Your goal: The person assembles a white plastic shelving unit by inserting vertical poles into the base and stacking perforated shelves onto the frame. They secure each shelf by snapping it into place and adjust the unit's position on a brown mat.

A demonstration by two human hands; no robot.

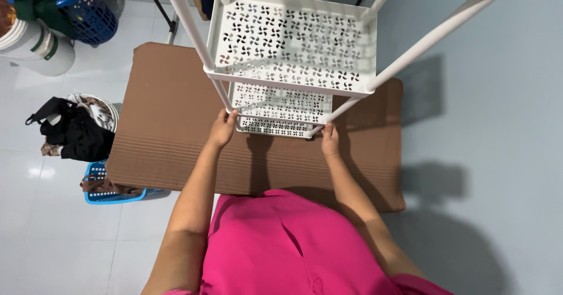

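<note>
A white plastic shelf rack with perforated trays stands on a brown cardboard sheet on the floor. Its upper tray is close to the camera, and a lower tray shows beneath it. White poles join the trays at the corners. My left hand grips the near left corner of the lower tray where a pole meets it. My right hand holds the near right corner of the same tray. My pink shirt fills the bottom of the view.
A pile of dark clothes lies in a round basket at the left. Below it is a small blue basket. A white bucket and a blue laundry basket stand at the top left. Pale tiled floor surrounds the cardboard.
</note>
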